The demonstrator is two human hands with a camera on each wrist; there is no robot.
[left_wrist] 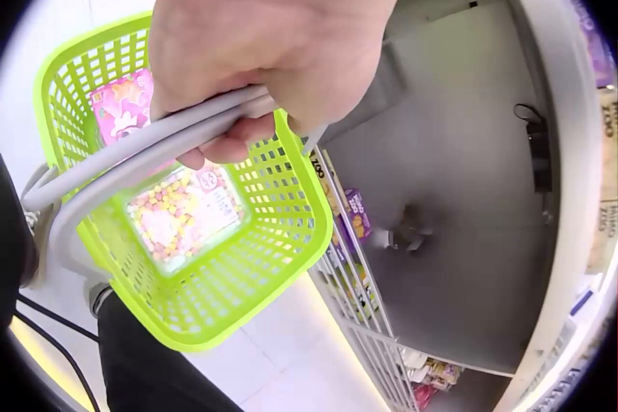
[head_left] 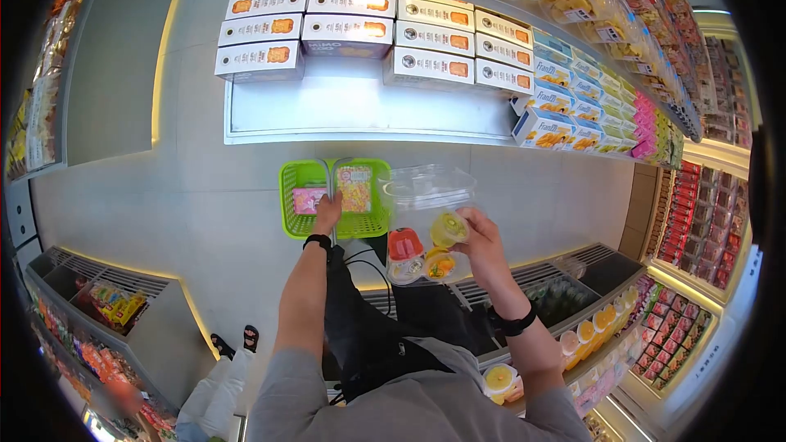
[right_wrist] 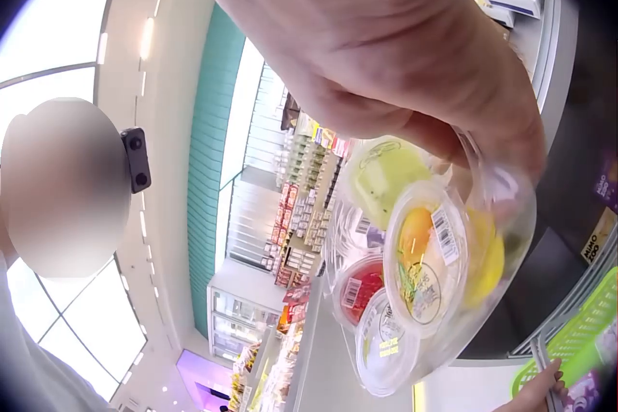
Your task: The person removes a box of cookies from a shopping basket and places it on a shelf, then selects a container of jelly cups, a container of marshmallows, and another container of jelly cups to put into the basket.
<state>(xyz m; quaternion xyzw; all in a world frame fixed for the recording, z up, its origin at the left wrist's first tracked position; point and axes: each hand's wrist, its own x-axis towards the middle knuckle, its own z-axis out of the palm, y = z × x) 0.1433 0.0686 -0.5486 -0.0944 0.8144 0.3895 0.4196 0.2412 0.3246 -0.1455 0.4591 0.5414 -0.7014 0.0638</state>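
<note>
My left hand [head_left: 328,214] grips the grey handles [left_wrist: 164,142] of a green basket [head_left: 378,225]. Inside the basket lie a pink pack [head_left: 307,200] and a clear pack of small colourful pieces [head_left: 354,188]. To the right of the basket, my right hand [head_left: 483,247] pinches a clear plastic bag [head_left: 430,187] at its side. Several lidded cups show through the bag: a green one [right_wrist: 388,180], a red one [right_wrist: 359,286], an orange-yellow one [right_wrist: 425,262] and a pale one [right_wrist: 388,342]. The right fingertips are partly hidden behind the plastic.
Stacked white boxes [head_left: 262,57] stand on a display shelf [head_left: 327,119] ahead, with blue boxes [head_left: 544,127] to its right. A chilled case [head_left: 565,278] runs beside my body on the right. Another person's legs [head_left: 214,385] and a display bin [head_left: 123,311] are at the lower left.
</note>
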